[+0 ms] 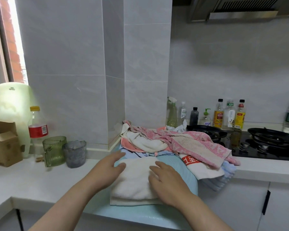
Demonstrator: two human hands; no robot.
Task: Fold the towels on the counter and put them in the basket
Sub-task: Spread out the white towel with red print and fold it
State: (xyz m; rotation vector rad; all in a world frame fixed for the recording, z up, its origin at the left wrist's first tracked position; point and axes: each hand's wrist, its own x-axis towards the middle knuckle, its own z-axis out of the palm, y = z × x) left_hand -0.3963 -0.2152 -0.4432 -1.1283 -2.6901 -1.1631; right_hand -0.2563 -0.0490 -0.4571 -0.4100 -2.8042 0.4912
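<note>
Head view, counter (pixel 32 177): white; it carried the whole job within easy reach.
Unfolded pile (pixel 187 142): pink, white and blue towels heaped behind the basket, not yet folded.
Basket (pixel 140 214): pale blue, at the counter's front edge.
Folded towel (pixel 133 180): cream, lying flat across the basket.
Left hand (pixel 105 170), right hand (pixel 165 179): fingers straight and spread, pressing either side, probably to flatten the fold.

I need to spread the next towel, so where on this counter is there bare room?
The widest bare counter lies in front of the green cup and grey cup, left of the blue basket. A narrow strip runs before the stove. The towel pile crowds behind the basket.
</note>
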